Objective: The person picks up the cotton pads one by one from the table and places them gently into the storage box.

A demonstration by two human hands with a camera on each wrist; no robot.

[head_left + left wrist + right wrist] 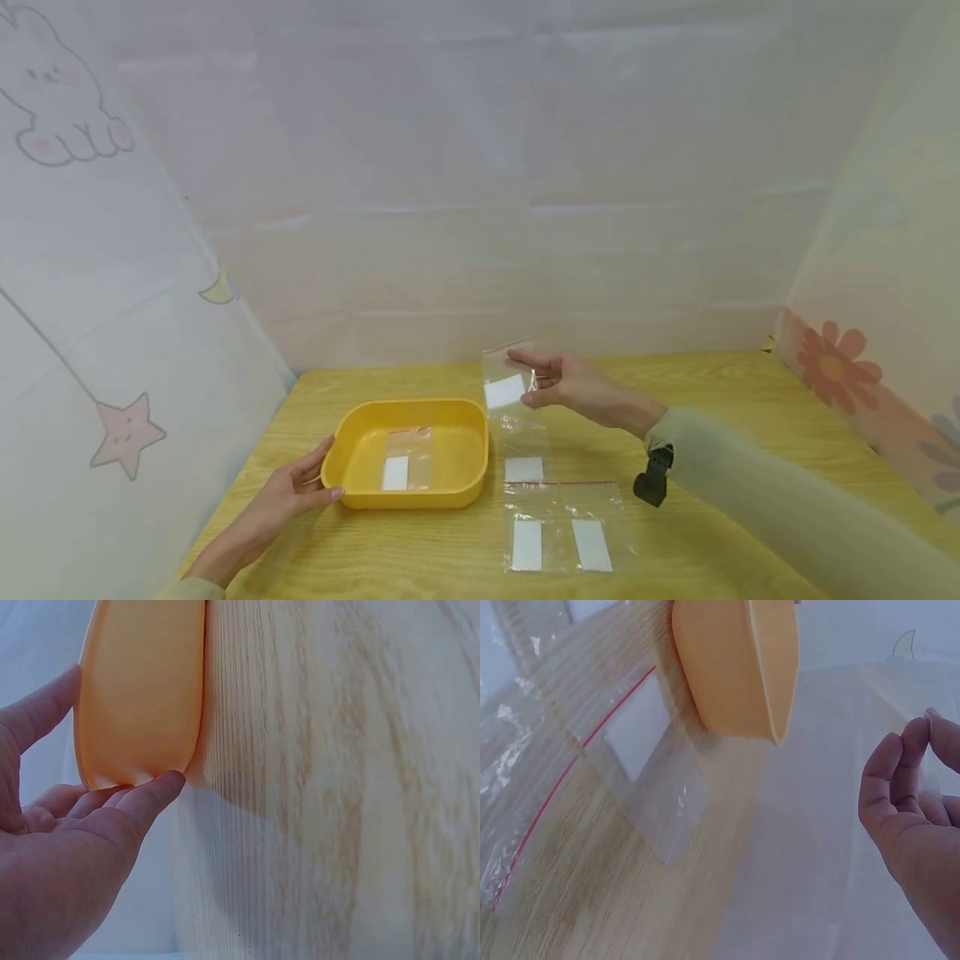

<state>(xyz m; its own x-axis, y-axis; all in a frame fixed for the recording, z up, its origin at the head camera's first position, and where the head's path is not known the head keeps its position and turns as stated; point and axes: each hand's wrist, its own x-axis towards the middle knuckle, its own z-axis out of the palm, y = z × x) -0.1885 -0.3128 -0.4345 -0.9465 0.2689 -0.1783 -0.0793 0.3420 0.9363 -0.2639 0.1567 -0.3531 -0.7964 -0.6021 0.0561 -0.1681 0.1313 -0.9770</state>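
Note:
My left hand [318, 479] rests against the near left corner of a yellow tray [450, 425], thumb by the rim and straight fingers along the front wall. In the left wrist view that hand [124, 731] touches the tray wall [142, 690]. A clear zip bag with a white label [407, 467] lies inside the tray. My right hand [519, 379] pinches another clear zip bag with a white label [504, 392] in the air just right of the tray's far corner. The right wrist view shows that hand's fingertips [911, 761] drawn together.
Three more clear bags with white labels and red zip lines lie on the wooden table right of the tray: one [523, 468] beside it, two [558, 537] nearer me. One such bag [641, 739] shows by the tray [735, 660]. Cloth walls enclose the table.

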